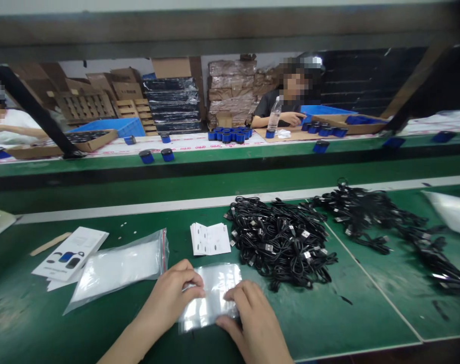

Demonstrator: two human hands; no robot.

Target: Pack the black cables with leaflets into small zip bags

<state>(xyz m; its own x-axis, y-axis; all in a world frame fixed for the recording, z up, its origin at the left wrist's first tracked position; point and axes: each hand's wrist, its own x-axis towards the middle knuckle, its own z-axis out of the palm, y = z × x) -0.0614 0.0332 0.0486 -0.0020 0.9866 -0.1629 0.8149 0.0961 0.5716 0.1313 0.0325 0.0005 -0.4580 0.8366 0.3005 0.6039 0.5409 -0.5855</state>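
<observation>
A small stack of clear plastic bags (215, 290) lies flat on the green bench right in front of me. My left hand (177, 289) pinches its left side between thumb and fingers. On the right side, my right hand (250, 313) grips the stack with curled fingers, its thumb at the lower edge. Just beyond the bags, a pile of folded white leaflets (210, 239) rests on the bench. A big heap of black USB cables (279, 237) sits to the right of them. Left of my hands is a zip bag (120, 265) with white contents, partly over printed cards (73, 253).
More black cables (370, 212) spread to the right, near a white plastic bag (455, 210). A raised shelf (199, 156) behind carries several blue-and-black round items (230, 134) and a bottle (274, 117). Two people sit beyond it. A wooden stick (50, 243) lies far left.
</observation>
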